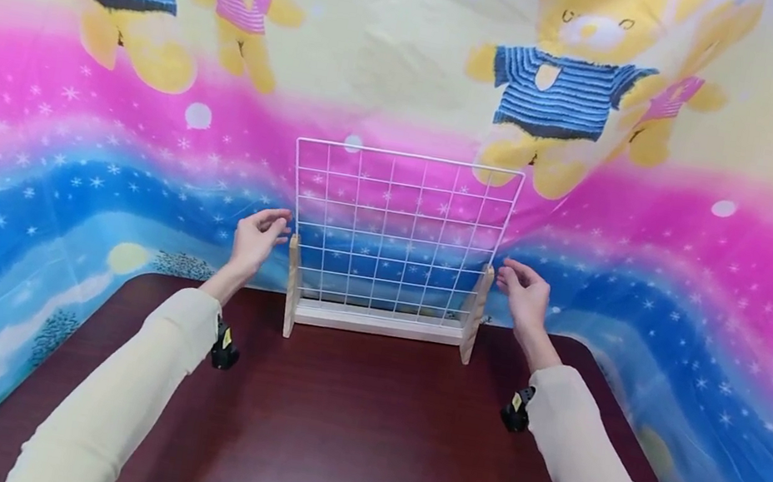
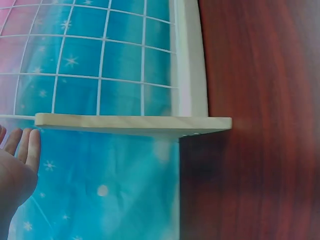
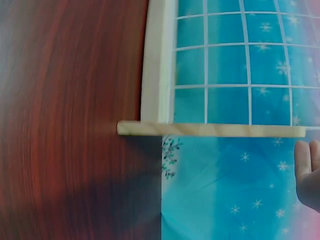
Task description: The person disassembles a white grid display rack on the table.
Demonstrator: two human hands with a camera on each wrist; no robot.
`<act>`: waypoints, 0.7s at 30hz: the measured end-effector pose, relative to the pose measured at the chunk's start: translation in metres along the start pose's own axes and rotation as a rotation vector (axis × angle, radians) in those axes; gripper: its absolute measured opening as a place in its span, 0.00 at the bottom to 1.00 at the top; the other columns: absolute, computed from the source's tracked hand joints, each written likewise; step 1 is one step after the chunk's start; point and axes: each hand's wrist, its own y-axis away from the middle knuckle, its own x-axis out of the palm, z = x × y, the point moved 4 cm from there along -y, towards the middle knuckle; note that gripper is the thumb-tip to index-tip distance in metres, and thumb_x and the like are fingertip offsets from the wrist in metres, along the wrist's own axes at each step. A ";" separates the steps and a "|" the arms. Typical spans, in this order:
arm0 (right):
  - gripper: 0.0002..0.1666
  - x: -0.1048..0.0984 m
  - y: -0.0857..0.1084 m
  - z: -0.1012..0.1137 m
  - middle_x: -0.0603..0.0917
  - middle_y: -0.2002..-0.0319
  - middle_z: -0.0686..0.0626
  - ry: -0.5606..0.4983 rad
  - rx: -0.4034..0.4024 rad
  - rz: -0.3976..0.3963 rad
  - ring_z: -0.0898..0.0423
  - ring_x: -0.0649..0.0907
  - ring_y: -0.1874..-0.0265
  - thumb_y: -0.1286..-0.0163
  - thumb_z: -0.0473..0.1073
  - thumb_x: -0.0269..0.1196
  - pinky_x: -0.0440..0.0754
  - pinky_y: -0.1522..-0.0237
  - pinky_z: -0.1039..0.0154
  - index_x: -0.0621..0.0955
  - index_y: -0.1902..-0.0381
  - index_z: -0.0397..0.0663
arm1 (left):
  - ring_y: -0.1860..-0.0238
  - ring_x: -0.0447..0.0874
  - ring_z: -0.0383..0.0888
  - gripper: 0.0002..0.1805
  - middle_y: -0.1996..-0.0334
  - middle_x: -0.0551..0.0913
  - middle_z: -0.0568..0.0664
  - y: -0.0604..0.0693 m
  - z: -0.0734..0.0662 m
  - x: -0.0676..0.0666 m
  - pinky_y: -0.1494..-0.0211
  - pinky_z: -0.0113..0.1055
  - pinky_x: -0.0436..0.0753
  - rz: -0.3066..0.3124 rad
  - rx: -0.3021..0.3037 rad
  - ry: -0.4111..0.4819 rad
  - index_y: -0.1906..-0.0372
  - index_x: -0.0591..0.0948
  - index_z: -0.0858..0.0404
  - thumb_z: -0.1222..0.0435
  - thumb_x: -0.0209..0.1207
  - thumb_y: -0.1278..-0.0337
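Observation:
A white wire grid panel (image 1: 402, 211) stands upright in a wooden stand (image 1: 379, 325) at the far side of the table. My left hand (image 1: 258, 237) is beside the grid's left edge, just above the top of the left wooden upright (image 2: 132, 121). Across from it, my right hand (image 1: 525, 292) is by the right edge, near the top of the right upright (image 3: 212, 130). Fingers on both hands are relaxed and slightly bent, with nothing held. Each wrist view shows a small gap between fingertips and upright; whether any fingertip touches the wire is unclear.
The dark red-brown table (image 1: 356, 430) has rounded far corners. Behind and around it hangs a colourful cloth (image 1: 387, 47) printed with bears and snowflakes. A small black wrist camera sits at each cuff, the left one (image 1: 225, 349) and the right one (image 1: 516, 412).

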 end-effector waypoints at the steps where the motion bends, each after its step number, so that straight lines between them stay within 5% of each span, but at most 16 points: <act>1: 0.19 0.001 -0.003 -0.001 0.75 0.49 0.22 -0.012 0.003 -0.010 0.44 0.83 0.55 0.27 0.32 0.55 0.78 0.47 0.55 0.75 0.43 0.24 | 0.45 0.75 0.66 0.17 0.45 0.76 0.72 -0.003 0.001 0.000 0.44 0.51 0.76 -0.012 -0.001 0.008 0.42 0.74 0.77 0.71 0.50 0.29; 7: 0.20 0.005 -0.017 -0.010 0.76 0.48 0.27 -0.056 0.030 -0.025 0.43 0.80 0.50 0.26 0.37 0.55 0.77 0.45 0.56 0.76 0.41 0.30 | 0.50 0.81 0.60 0.17 0.49 0.80 0.69 -0.017 0.020 0.005 0.48 0.41 0.81 -0.086 -0.026 0.036 0.43 0.77 0.73 0.68 0.54 0.31; 12: 0.23 0.010 -0.028 -0.010 0.77 0.49 0.29 -0.062 0.053 -0.039 0.44 0.80 0.50 0.26 0.43 0.55 0.77 0.44 0.56 0.76 0.41 0.32 | 0.51 0.82 0.59 0.16 0.51 0.81 0.69 -0.021 0.022 0.008 0.51 0.39 0.82 -0.120 -0.010 0.076 0.45 0.79 0.73 0.68 0.56 0.32; 21: 0.25 0.014 -0.040 -0.006 0.78 0.54 0.33 -0.041 0.041 -0.056 0.40 0.79 0.51 0.25 0.47 0.54 0.76 0.43 0.50 0.76 0.42 0.32 | 0.48 0.81 0.56 0.18 0.52 0.83 0.62 -0.028 0.018 0.007 0.49 0.42 0.81 -0.085 -0.070 0.117 0.44 0.80 0.68 0.63 0.58 0.33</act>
